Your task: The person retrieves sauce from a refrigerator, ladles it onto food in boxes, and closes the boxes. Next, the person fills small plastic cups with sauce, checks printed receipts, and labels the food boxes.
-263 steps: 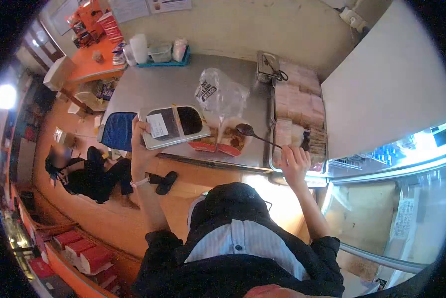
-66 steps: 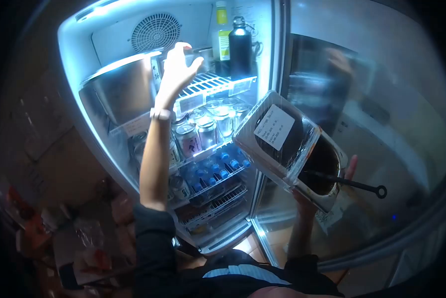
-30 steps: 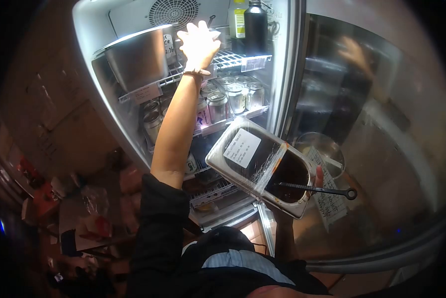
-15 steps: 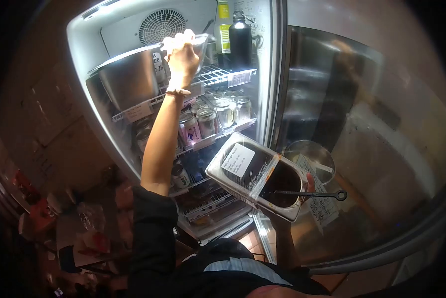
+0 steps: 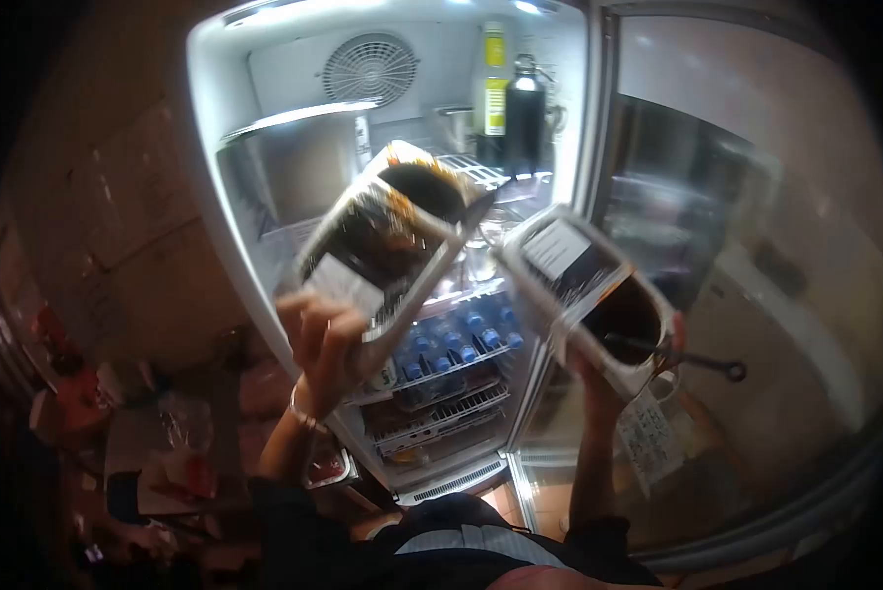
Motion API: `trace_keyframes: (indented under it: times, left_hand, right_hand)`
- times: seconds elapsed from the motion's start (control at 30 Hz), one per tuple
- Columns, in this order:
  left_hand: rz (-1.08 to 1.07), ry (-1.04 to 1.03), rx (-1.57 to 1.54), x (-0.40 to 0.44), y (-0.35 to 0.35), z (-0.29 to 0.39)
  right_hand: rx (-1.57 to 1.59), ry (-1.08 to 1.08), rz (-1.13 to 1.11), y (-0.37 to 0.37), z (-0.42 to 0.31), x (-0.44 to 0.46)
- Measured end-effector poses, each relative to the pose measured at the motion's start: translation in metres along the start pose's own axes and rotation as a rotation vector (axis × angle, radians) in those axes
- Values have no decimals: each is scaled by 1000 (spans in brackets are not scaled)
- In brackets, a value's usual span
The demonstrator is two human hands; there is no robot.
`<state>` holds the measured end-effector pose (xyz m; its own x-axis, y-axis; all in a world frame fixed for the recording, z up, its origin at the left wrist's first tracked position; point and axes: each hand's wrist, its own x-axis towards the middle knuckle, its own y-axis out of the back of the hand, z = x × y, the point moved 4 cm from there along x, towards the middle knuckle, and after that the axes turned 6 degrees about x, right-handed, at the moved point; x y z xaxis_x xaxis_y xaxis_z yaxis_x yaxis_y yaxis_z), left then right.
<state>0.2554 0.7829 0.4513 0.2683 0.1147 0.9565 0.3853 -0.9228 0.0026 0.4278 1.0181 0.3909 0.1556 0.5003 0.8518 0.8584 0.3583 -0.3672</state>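
My left hand (image 5: 325,346), blurred by motion, grips the near end of a rectangular metal food container (image 5: 387,231). It is tilted, partly under plastic wrap with a white label, and dark sauce stains its far end. On the other side, my right hand (image 5: 599,379) supports a second, labelled metal container (image 5: 552,305) from below. Wrap covers its far half; dark sauce (image 5: 623,320) shows in the uncovered half. A dark utensil handle (image 5: 702,364) sticks out of that sauce; its other end is hidden. Both containers are in front of the open fridge.
On the fridge's top shelf stand a large metal pot (image 5: 294,162), a yellow-labelled bottle (image 5: 493,88) and a black bottle (image 5: 526,118). Several blue-capped water bottles (image 5: 461,339) fill a lower shelf. The glass door (image 5: 756,295) is swung open at the right.
My left hand was up at the top shelf gripping a clear-looking edge; now it is lower with the sauce container out in front. The right-hand container has moved up and right.
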Motion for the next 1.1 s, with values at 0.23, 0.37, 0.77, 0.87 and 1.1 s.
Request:
trace_keyframes:
  times: [0.23,0.37,0.77,0.87,1.1]
  left_hand:
    - [-298,-38,-9,-54,70,-12]
    - [-388,-35,5,-72,89,-22]
    - [-499,174,3,-82,122,-54]
    - [-496,167,36,-87,130,-60]
    - [-428,257,1,-83,155,-64]
  right_hand:
    - [-172,374,-148,-116,16,92]
    - [116,34,-254,-193,54,106]
    - [-372,25,-495,-318,171,113]
    - [-259,-192,-573,-328,178,116]
    - [-239,-65,-718,-316,175,134]
